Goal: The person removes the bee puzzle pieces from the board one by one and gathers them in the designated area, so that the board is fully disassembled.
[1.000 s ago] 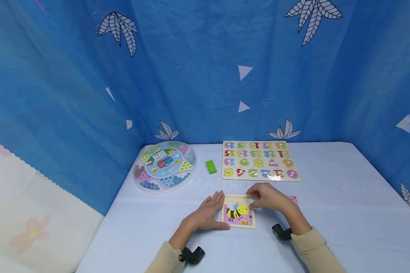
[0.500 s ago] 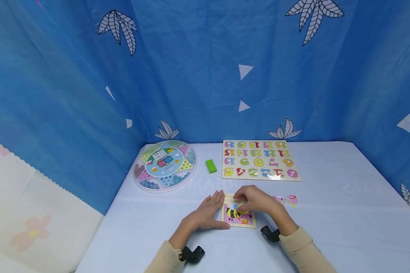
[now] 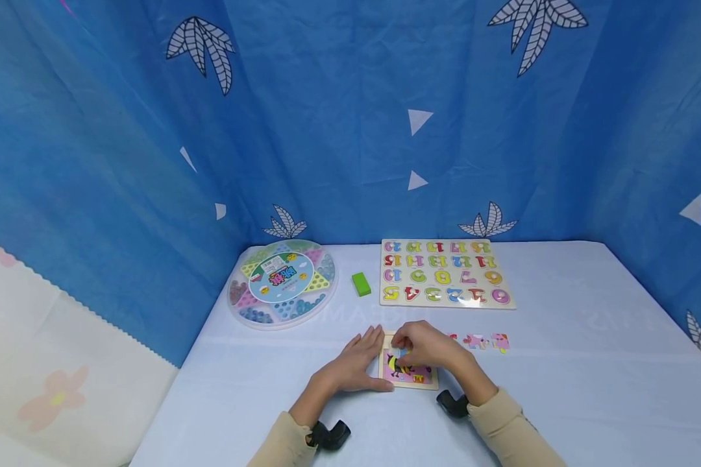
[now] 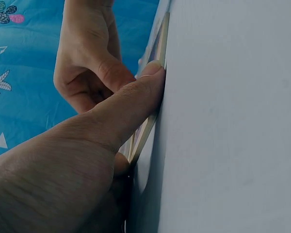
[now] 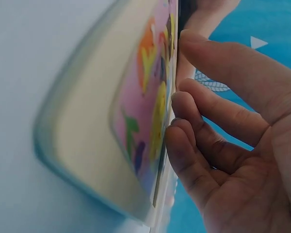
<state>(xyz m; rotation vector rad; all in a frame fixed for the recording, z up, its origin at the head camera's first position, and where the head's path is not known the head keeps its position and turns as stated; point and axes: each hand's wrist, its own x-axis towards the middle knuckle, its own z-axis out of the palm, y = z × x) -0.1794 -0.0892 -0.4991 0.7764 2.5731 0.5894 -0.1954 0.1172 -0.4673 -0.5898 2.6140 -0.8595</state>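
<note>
Apparently seating pieces of the bee picture (image 3: 397, 370) in the wooden frame (image 3: 409, 386) on the counter (image 3: 561, 363). Bracing it with a straight-fingered left grip (image 3: 355, 365); working above it with a half-curled right grip (image 3: 425, 344), thumb and fingertips apart, on nothing visible. Next, probably calls for fetching loose pieces (image 3: 500, 340) from just beyond. Further back, beads (image 3: 257, 316) inside a round case (image 3: 292, 324).

The left grip (image 3: 355, 364) lies palm down, fingers (image 3: 370, 338) extended and thumb (image 3: 380, 384) splayed wide. The right grip (image 3: 425, 344) arches with bent fingers, its thumb apart from their tips. Both forearms (image 3: 511, 425) angle inward.
</note>
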